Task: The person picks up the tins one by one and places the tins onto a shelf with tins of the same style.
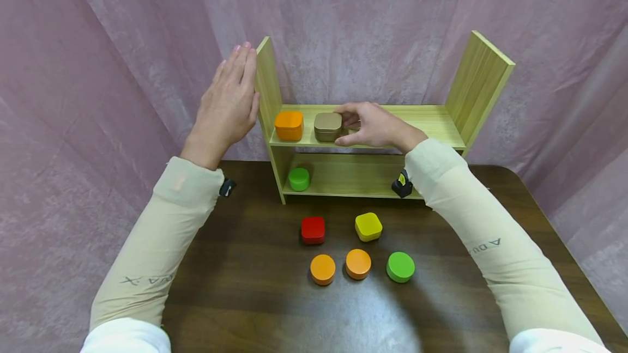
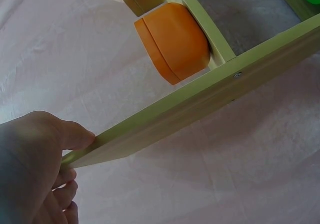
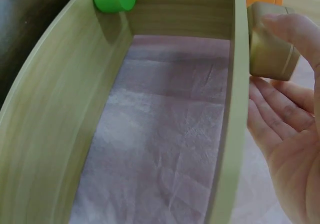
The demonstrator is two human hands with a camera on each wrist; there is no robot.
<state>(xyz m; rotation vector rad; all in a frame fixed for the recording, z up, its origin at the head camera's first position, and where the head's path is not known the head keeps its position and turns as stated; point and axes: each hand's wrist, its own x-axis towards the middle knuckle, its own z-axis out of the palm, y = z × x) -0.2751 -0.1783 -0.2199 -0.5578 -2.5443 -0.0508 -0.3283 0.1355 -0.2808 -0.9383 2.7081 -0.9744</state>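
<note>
My right hand [image 1: 375,124] curves round the right side of a taupe rounded-square tin [image 1: 327,127] on the upper board of a wooden shelf [image 1: 427,124]. In the right wrist view, the thumb lies on the tin's face, and the other fingertips are partly hidden. An orange rounded-square tin [image 1: 289,126] stands left of it, against the shelf's left end. With fingers straight, my left hand [image 1: 225,99] touches the shelf's left side panel [image 1: 267,78]. In the left wrist view, the thumb rests on that panel's edge.
A green round tin [image 1: 299,179] sits on the lower board. On the dark table [image 1: 245,287] lie a red tin [image 1: 313,230], a yellow tin [image 1: 368,227], two orange round tins [image 1: 322,269] and a green round tin [image 1: 400,267]. Pink curtain [image 1: 363,26] hangs behind.
</note>
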